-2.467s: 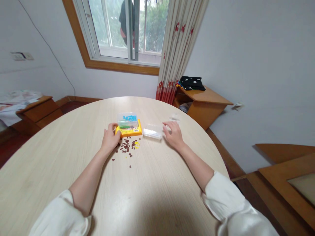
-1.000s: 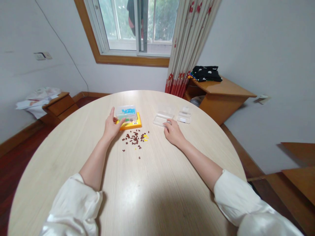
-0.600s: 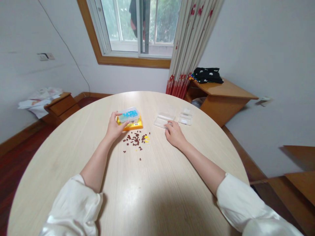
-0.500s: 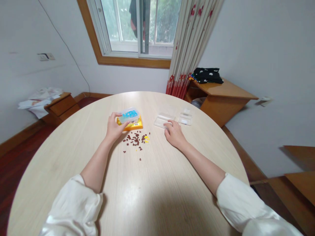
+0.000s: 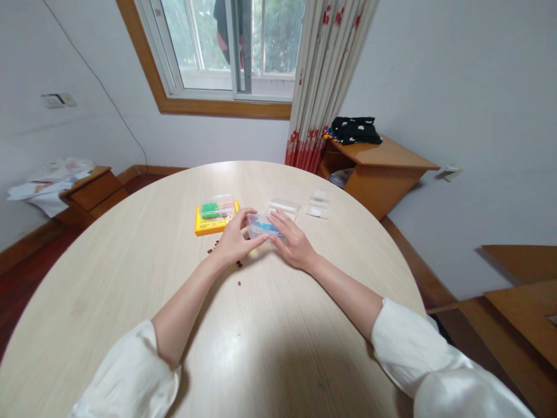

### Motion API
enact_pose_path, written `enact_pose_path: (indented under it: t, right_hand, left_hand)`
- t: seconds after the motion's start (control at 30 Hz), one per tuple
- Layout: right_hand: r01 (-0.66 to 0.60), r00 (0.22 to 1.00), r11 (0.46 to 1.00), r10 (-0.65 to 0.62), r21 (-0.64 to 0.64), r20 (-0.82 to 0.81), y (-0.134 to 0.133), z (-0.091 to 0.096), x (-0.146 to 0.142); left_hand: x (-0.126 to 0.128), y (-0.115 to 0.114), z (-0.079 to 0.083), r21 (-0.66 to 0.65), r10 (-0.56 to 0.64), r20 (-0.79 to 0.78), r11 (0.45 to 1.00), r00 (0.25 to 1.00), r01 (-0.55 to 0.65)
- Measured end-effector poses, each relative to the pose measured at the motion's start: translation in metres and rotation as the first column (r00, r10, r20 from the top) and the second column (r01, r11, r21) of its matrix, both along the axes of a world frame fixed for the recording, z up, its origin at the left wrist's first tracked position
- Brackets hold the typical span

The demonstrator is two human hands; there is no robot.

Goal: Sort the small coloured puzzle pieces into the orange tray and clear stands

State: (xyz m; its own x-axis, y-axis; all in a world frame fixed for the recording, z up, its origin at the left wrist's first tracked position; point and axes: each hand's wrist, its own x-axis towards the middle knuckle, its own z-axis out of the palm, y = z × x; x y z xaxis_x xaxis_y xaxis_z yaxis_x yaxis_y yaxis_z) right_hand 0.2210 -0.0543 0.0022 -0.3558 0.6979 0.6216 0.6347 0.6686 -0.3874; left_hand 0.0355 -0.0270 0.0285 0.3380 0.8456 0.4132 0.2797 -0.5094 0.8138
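My left hand (image 5: 237,239) grips the left end of a clear plastic box (image 5: 257,223) with small blue pieces in it. My right hand (image 5: 296,241) is on the same box from the right, fingers over its top and thumb at the near side. Behind my right fingers lies an open clear case (image 5: 287,206) on the table. To the left stands a yellow box (image 5: 204,227), with a clear container of green pieces (image 5: 210,211) on top. Brown pieces (image 5: 239,264) are scattered near my left wrist, partly hidden by the hand.
A smaller clear case (image 5: 318,208) lies to the right on the round wooden table (image 5: 209,360). Beyond the table are a wooden cabinet (image 5: 391,155) with black cloth (image 5: 355,130) on it, a curtain (image 5: 324,87), and a low cabinet (image 5: 93,191) with papers.
My left hand has lifted the box of blue pieces off the yellow box and carried it right, uncovering the green pieces. My right hand has moved from the open case onto the box.
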Motion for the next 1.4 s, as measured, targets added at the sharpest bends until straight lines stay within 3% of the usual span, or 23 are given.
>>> enact_pose_path:
  t: [0.2,0.47,0.77,1.2,1.4]
  right_hand:
    - [-0.066,0.997,0.998,0.065,-0.011,-0.041,-0.001,-0.001,0.0]
    - [-0.074,0.996,0.984,0.081,0.165,-0.036,0.002,-0.007,0.002]
    - [-0.034,0.999,0.97,0.042,0.242,-0.028,0.0,-0.007,0.0]
    - [0.01,0.999,0.981,-0.001,0.193,-0.048,0.0,-0.012,-0.002]
    - [0.043,0.998,0.994,-0.038,0.101,-0.054,-0.001,-0.012,-0.003]
  left_hand:
    - [0.008,-0.005,-0.004,-0.1,-0.037,0.121,0.994,0.992,0.049]
    - [0.009,-0.006,-0.005,-0.119,-0.096,0.204,0.985,0.974,0.122]
    - [0.01,-0.007,-0.006,-0.149,-0.095,0.206,0.981,0.974,0.127]
    - [0.013,-0.008,-0.008,-0.113,-0.099,0.162,0.987,0.982,0.118]
    - [0.016,-0.009,-0.008,-0.161,-0.045,0.181,0.984,0.982,0.075]
